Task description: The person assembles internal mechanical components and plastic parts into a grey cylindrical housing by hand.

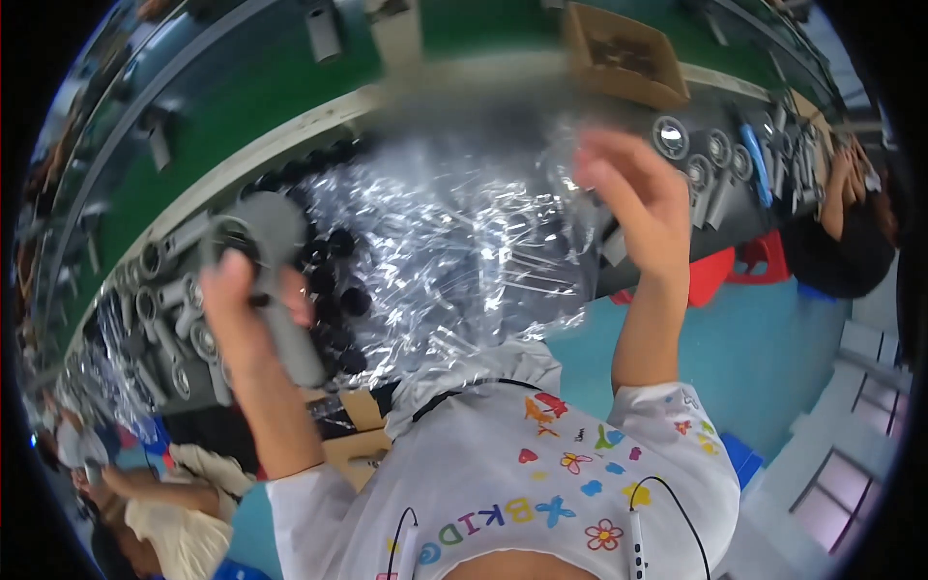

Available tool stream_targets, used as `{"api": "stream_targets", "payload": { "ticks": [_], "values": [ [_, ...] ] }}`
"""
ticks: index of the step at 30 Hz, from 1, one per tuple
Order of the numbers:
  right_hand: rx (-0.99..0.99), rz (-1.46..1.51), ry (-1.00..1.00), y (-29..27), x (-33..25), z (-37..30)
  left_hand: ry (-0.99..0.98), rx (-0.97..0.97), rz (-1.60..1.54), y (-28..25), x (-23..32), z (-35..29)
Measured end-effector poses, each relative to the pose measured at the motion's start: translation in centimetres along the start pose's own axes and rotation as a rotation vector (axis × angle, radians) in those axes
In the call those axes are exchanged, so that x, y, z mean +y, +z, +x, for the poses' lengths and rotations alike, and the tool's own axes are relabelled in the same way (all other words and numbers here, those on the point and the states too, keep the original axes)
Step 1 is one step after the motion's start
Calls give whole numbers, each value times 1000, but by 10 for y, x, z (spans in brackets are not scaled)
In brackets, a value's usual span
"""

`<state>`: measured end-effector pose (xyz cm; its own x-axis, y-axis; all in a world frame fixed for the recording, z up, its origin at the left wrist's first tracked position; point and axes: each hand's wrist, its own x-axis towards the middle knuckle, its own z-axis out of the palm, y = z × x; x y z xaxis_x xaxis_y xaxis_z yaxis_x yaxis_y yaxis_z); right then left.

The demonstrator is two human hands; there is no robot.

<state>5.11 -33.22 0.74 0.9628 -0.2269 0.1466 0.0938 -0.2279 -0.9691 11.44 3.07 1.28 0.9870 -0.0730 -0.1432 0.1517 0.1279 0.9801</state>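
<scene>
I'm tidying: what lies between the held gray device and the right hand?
Between gray device and right hand, the head view shows black round parts, then shiny clear plastic.

A green conveyor belt (464,37) is bordered by a pale rail (333,118), beside which a cardboard box (667,94) is set. Red stools (764,259) are placed on the teal floor (754,348), near a co-worker in black (841,256); another co-worker (184,527), in cream, is glimpsed at lower left.
</scene>
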Motion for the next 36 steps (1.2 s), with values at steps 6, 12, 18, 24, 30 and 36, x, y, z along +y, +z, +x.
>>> {"api": "stream_targets", "payload": {
  "ticks": [6, 12, 18, 24, 30, 36],
  "values": [
    [156, -516, 10, -48, 43, 46, 34, 209, 245, -20, 24, 158],
    [16, -875, -187, -49, 82, 80, -100, 160, 207, -38, 3, 282],
    [18, -930, -147, -40, 85, 92, -238, 170, 435, -76, -16, 356],
    [-5, -912, -143, -26, 72, 98, 172, 397, 1407, -131, 4, 382],
    [44, -979, -155, -34, 82, 94, 625, 166, 1225, 17, -8, 328],
    [40, -1009, -224, -22, 83, 98, 269, 237, 1332, 4, -34, 333]
  ]
}}
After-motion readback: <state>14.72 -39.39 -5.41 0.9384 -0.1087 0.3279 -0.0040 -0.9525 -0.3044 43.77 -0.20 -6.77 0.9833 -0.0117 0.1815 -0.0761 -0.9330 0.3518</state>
